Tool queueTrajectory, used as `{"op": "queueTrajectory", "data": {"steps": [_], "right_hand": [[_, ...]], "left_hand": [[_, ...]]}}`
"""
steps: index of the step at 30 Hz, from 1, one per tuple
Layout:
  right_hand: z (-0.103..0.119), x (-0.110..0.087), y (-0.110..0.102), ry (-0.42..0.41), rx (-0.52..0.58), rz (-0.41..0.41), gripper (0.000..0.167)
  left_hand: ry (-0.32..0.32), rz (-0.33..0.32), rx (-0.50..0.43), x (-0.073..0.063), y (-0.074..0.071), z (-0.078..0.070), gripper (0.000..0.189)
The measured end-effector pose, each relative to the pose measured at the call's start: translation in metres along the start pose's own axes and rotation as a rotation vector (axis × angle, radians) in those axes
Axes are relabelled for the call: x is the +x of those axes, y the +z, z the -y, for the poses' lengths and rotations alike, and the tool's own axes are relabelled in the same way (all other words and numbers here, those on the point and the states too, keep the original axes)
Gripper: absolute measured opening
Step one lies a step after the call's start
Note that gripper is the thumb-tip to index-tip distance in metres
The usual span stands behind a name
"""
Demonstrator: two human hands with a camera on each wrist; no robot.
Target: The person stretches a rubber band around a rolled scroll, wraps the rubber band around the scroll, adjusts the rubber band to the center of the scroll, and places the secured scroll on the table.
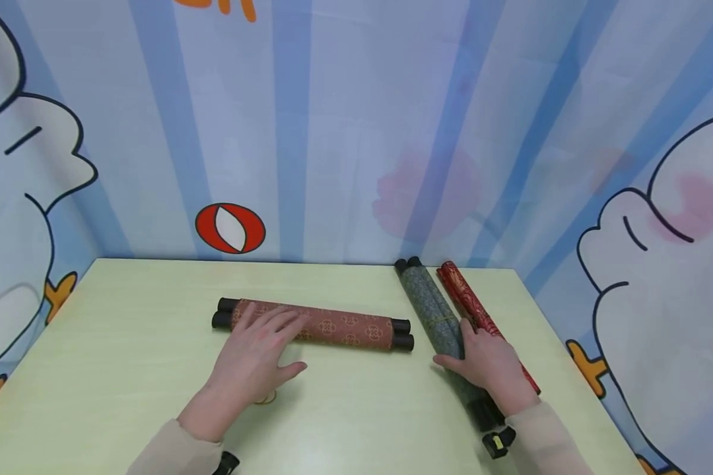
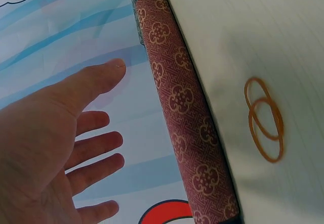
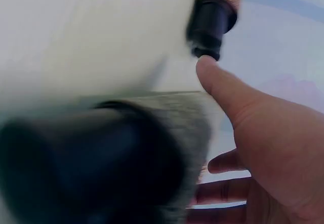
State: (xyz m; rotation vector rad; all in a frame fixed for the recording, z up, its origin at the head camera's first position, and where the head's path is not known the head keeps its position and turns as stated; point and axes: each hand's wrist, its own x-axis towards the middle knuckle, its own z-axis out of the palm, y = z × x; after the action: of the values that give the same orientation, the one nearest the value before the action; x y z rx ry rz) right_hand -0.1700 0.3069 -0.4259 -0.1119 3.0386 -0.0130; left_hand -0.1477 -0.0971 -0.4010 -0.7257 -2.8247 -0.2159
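A reddish-brown scroll (image 1: 341, 328) with gold flower patterns and black roller ends lies crosswise on the table, rolled from both ends. My left hand (image 1: 255, 353) is over its left part, fingers spread; the left wrist view shows nothing held. At the right, a grey-green scroll (image 1: 420, 290) with black ends lies slanted, a thin band around its middle. Over that scroll is my right hand (image 1: 490, 359), thumb out on its left side and the other fingers extended; contact is hard to tell. Just beyond lies a red patterned scroll (image 1: 466, 290), partly hidden by the right hand.
Orange rubber bands (image 2: 266, 120) lie on the pale table (image 1: 344, 409) near the left wrist. A printed blue-striped cloth (image 1: 344, 132) stands behind the table and along its sides. Black wrist gear (image 1: 499, 442) shows at the right cuff.
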Motion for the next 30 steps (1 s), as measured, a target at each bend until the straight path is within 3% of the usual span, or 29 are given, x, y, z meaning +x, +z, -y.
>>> {"op": "queueTrajectory", "data": {"steps": [4,8,13,21,30], "right_hand": [[0.007,-0.003,-0.013,-0.066,-0.06,-0.086,0.099],[0.017,0.0,-0.026,-0.125,-0.083,-0.135,0.096],[0.038,0.003,-0.04,-0.193,-0.083,-0.137,0.095],[0.07,0.006,-0.047,-0.299,-0.033,-0.157,0.093],[0.097,0.001,-0.045,-0.375,0.021,-0.131,0.093]], "left_hand": [[-0.022,0.036,-0.012,-0.005,-0.005,0.007,0.072],[-0.011,0.014,-0.009,-0.011,-0.009,0.015,0.07],[0.001,0.01,-0.017,-0.018,-0.014,0.025,0.068],[-0.024,0.086,-0.033,-0.027,-0.015,0.035,0.067],[-0.021,0.159,-0.04,-0.038,-0.003,0.04,0.06]]}}
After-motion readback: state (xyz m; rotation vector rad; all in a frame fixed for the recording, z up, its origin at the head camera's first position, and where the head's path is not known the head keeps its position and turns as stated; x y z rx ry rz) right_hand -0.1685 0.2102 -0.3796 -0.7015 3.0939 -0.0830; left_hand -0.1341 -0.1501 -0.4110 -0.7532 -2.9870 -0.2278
